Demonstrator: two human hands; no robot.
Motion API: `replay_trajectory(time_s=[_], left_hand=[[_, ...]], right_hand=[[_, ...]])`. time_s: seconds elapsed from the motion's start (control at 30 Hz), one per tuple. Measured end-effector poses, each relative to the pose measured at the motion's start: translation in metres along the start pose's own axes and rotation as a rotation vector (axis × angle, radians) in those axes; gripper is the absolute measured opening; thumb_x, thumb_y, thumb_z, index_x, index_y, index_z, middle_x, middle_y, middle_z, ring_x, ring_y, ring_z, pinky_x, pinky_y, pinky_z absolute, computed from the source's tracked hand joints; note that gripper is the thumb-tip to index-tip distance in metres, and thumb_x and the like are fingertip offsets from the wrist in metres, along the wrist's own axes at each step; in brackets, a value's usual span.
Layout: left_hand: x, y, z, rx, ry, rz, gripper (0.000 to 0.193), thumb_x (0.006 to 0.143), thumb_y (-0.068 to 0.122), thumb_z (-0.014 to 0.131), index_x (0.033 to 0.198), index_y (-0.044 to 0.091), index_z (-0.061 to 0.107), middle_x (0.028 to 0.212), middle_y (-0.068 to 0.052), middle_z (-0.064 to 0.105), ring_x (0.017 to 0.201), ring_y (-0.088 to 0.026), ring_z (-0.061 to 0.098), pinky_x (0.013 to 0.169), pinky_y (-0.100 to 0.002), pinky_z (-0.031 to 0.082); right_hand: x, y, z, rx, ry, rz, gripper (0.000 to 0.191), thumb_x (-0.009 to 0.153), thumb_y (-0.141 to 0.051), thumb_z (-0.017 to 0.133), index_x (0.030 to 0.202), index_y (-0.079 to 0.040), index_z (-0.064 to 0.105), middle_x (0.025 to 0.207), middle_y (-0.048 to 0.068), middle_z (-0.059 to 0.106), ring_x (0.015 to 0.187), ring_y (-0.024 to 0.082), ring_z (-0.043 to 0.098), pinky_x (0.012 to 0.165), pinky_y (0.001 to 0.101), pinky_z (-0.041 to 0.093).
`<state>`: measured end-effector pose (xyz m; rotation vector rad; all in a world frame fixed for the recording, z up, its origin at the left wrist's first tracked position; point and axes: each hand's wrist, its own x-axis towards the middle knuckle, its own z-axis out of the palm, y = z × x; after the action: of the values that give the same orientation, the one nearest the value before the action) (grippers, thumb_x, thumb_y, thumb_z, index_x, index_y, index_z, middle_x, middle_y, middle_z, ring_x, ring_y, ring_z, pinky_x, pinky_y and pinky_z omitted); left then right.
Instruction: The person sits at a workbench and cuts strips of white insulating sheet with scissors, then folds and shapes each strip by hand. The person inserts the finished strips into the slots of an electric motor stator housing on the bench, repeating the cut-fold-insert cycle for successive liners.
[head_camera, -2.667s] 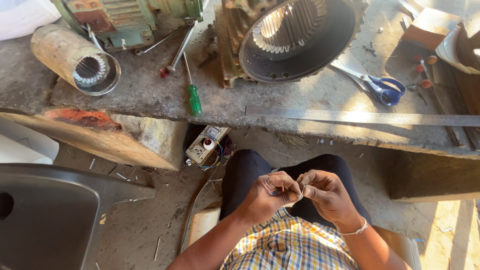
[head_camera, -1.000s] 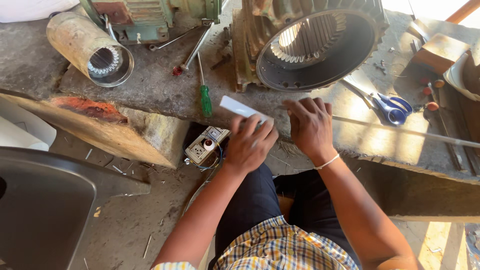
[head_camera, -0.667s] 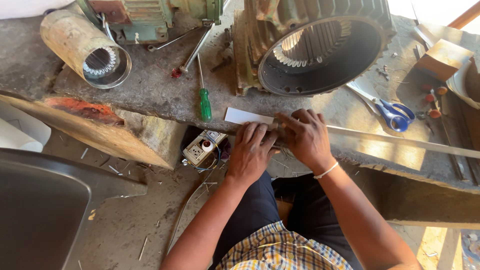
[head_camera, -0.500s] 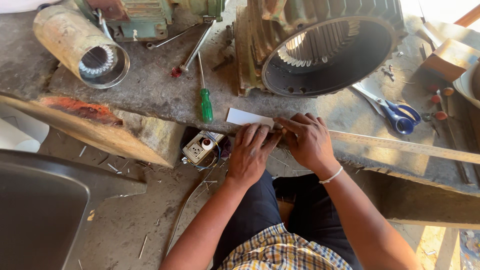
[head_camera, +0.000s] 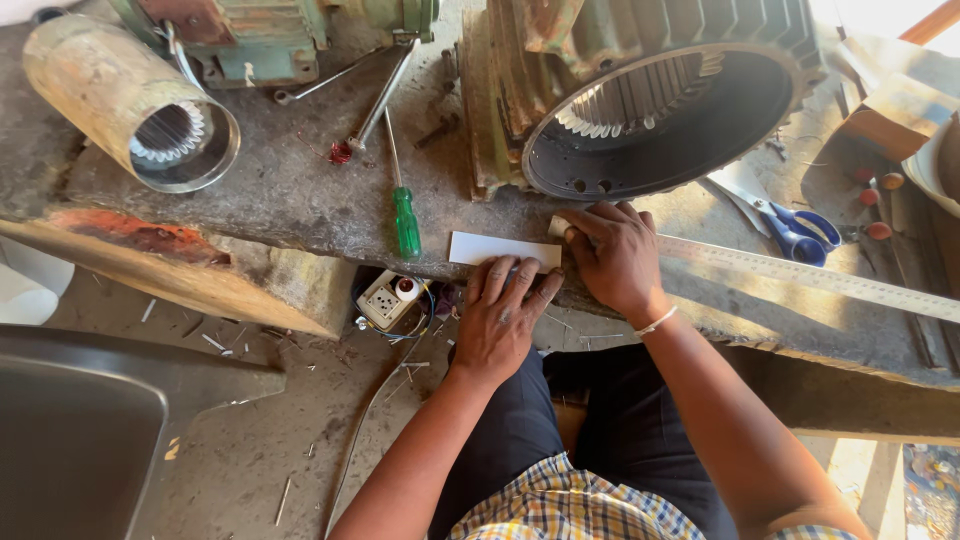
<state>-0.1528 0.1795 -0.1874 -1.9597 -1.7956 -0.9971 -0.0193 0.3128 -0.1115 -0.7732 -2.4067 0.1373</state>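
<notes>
A white strip of paper (head_camera: 490, 248) lies flat at the front edge of the worn workbench (head_camera: 300, 200). My left hand (head_camera: 505, 320) presses its fingertips on the strip's near right end. My right hand (head_camera: 615, 255) rests on the left end of a long metal ruler (head_camera: 820, 278), which lies along the bench edge and meets the paper. A large ribbed motor housing (head_camera: 640, 100) with an open round bore stands just behind both hands.
A green-handled screwdriver (head_camera: 405, 215) lies left of the paper. A rusty cylinder (head_camera: 130, 105) sits at the far left, blue-handled scissors (head_camera: 790, 225) at the right. A small socket box with wires (head_camera: 385, 300) lies on the floor below. A dark chair (head_camera: 90, 430) stands at lower left.
Both hands rose from my lap to the bench edge. They now hold the white paper strip and the ruler end flat on the bench; the view has shifted slightly.
</notes>
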Motion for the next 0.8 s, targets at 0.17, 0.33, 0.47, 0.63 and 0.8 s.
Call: replay_trajectory(time_s=[0.17,0.33,0.47,0.63,0.8], left_hand=[[0.000,0.003,-0.007,0.052,0.024,-0.015,0.044,0.088,0.014,0.063,0.132,0.020,0.066,0.135,-0.013,0.053,0.133,-0.034,0.047,0.116,-0.054,0.036],[0.001,0.001,0.000,0.020,0.014,-0.037,0.048,0.094,0.023,0.067,0.137,0.003,0.059,0.142,-0.014,0.052,0.139,-0.033,0.046,0.121,-0.051,0.036],[0.003,0.002,0.000,0.092,-0.010,-0.044,0.058,0.090,0.024,0.068,0.141,-0.001,0.056,0.142,-0.014,0.053,0.138,-0.032,0.046,0.120,-0.049,0.037],[-0.005,0.009,0.000,0.066,-0.013,-0.090,0.049,0.088,0.025,0.071,0.130,0.002,0.060,0.139,-0.011,0.058,0.133,-0.029,0.049,0.109,-0.050,0.041],[-0.012,0.011,0.016,0.091,-0.076,0.058,0.017,0.101,0.018,0.064,0.117,0.012,0.067,0.129,-0.011,0.066,0.132,-0.028,0.053,0.112,-0.044,0.040]], right_hand=[[-0.013,-0.007,-0.005,0.068,-0.028,-0.041,0.032,0.089,-0.016,0.070,0.120,-0.018,0.076,0.091,0.001,0.068,0.089,0.026,0.061,0.081,0.0410,0.042],[-0.015,-0.006,-0.009,0.041,-0.099,-0.028,0.033,0.088,-0.014,0.071,0.121,-0.016,0.076,0.087,0.002,0.066,0.087,0.026,0.060,0.079,0.0410,0.039],[-0.025,-0.011,-0.016,0.054,-0.106,-0.090,0.035,0.086,-0.014,0.072,0.121,-0.016,0.075,0.088,0.001,0.067,0.087,0.025,0.060,0.081,0.0399,0.041],[-0.045,-0.026,-0.023,0.071,-0.055,-0.087,0.029,0.088,-0.014,0.072,0.116,-0.016,0.075,0.089,0.001,0.068,0.087,0.024,0.060,0.082,0.0394,0.041],[-0.037,-0.026,-0.023,-0.074,0.166,-0.078,0.028,0.091,-0.006,0.069,0.117,-0.015,0.075,0.095,0.000,0.070,0.089,0.023,0.060,0.082,0.0412,0.038]])
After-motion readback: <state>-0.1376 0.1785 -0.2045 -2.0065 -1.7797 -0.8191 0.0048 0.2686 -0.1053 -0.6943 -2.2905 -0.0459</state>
